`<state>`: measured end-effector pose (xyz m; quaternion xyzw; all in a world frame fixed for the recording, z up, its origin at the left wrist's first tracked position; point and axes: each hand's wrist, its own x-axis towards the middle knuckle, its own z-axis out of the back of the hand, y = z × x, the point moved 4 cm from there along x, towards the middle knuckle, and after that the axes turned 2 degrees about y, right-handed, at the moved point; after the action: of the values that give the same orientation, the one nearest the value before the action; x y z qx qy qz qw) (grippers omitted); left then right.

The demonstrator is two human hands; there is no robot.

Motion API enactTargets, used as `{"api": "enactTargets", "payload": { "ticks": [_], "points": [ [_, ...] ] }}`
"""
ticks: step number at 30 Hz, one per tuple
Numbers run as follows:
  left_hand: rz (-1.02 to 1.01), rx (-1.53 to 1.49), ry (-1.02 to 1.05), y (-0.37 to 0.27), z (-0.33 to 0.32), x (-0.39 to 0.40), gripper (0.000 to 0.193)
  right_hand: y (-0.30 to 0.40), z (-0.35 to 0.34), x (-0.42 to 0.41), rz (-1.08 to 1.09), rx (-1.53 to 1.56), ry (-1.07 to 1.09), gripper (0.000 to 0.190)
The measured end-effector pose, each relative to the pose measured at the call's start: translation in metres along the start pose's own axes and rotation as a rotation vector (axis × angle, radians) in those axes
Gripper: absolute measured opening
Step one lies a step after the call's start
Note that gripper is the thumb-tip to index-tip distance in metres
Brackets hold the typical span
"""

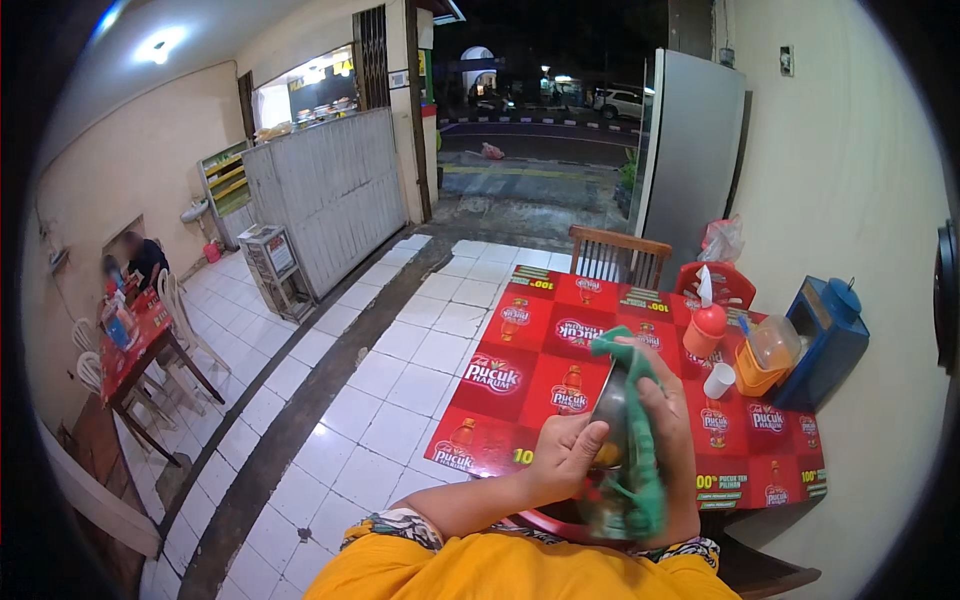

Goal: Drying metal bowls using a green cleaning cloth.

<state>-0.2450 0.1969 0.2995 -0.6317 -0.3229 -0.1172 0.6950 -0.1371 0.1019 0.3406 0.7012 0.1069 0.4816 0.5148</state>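
Observation:
A shiny, dark metal object (612, 412) stands nearly on edge in front of my chest, above the table's near edge. My left hand (566, 448) grips its left side, the thumb lying across the near part. On the other side my right hand (673, 420) holds a green cloth (639, 435) against the metal. The cloth folds over the top and hangs down, its lower end blurred. Fingers and cloth cover much of the object, so its exact kind cannot be told. Below my wrists, the rim of a red basin (551, 525) shows, partly hidden by my arms.
On the red printed table cover (525, 405) are a tissue dispenser (705, 330), white cup (719, 381), orange container (757, 367) and blue metal tin (825, 337). A wooden chair (621, 251) and red chair (716, 281) stand beyond. A person (146, 259) sits at a far-left table (139, 352).

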Motion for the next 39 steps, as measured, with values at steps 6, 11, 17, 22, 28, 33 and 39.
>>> {"api": "enactTargets", "payload": {
  "ticks": [6, 11, 17, 22, 28, 33, 39],
  "points": [
    [0.087, -0.467, -0.120, -0.007, 0.012, 0.013, 0.039, 0.005, -0.041, -0.033, 0.631, -0.939, -0.170, 0.046],
    [0.192, -0.645, -0.155, 0.010, 0.009, 0.011, 0.039, -0.063, 0.011, -0.022, 0.016, 0.126, -0.188, 0.072],
    [0.175, -0.483, -0.101, 0.042, 0.004, -0.003, 0.025, 0.021, -0.025, 0.000, 0.219, -0.959, 0.021, 0.048],
    [0.193, -0.804, -0.358, 0.016, 0.015, 0.021, 0.033, -0.010, -0.030, -0.025, 0.869, -0.951, -0.131, 0.040],
    [0.173, -0.686, -0.232, 0.032, 0.011, 0.037, 0.041, -0.044, 0.022, 0.048, -0.082, 0.052, 0.069, 0.044],
    [0.131, -0.493, -0.250, 0.061, 0.028, 0.032, 0.037, -0.002, -0.037, 0.033, 0.228, -0.972, -0.122, 0.037],
    [0.169, -0.824, -0.317, 0.024, 0.023, 0.040, 0.040, -0.047, -0.007, -0.001, 0.694, -0.276, -0.306, 0.052]
  ]
}}
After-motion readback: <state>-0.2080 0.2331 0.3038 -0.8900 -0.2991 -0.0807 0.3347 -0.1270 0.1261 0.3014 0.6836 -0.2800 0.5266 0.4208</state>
